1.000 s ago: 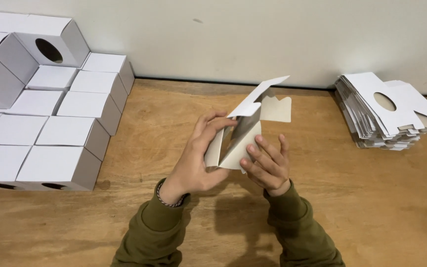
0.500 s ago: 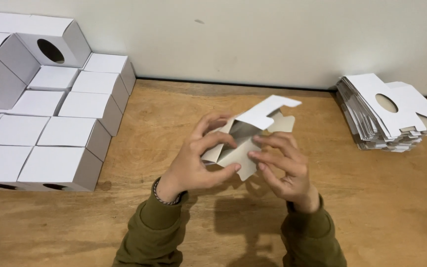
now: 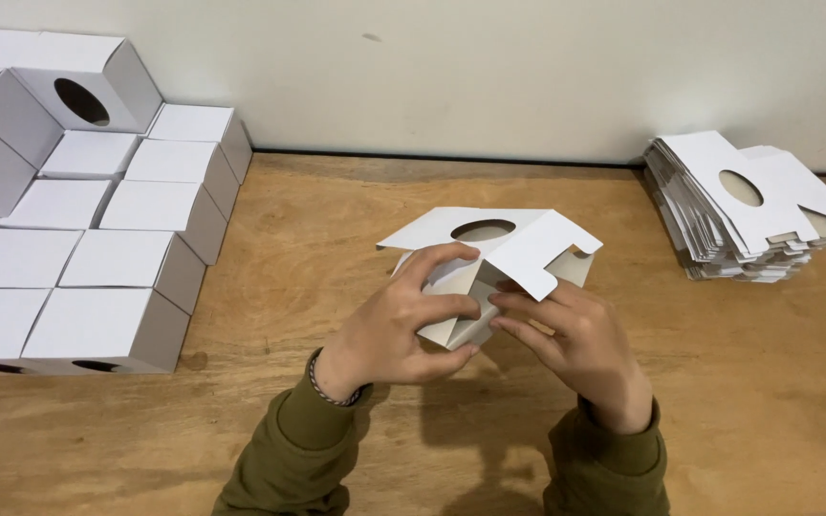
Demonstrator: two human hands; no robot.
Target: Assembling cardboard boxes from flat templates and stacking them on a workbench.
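**Carton half-folded between both hands, mid-table**

Surroundings first. Wooden table point(image 3: 336, 210) runs up to a pale wall point(image 3: 489, 67). From my remote seat, the left side is crowded with finished white boxes point(image 3: 107, 330), packed edge to edge in rows, some stacked a tier higher near the wall. I count about a dozen in view; the rows run off the frame edge, so the total is uncertain. One upper box point(image 3: 83, 81) shows a round hole in its side face. I cannot see inside any of them. Nothing lies between this block and the hands.

Far right, near the wall: one stack of flat carton blanks point(image 3: 748, 205), fanned slightly, the top sheet showing an oval cut-out. Sheet count not readable.

Centre: one partly folded white carton point(image 3: 485, 258), held just above the table, well apart from both the boxes and the stack. An oval hole sits in its upper panel; a tabbed flap juts toward the right.

Left hand point(image 3: 399, 330) grasps the carton's near-left side, thumb on top, fingers curled beneath. Right hand point(image 3: 576, 339) pinches the lower edge under the flap with its fingertips. Olive sleeves and a cord bracelet point(image 3: 322, 387) on the left wrist.
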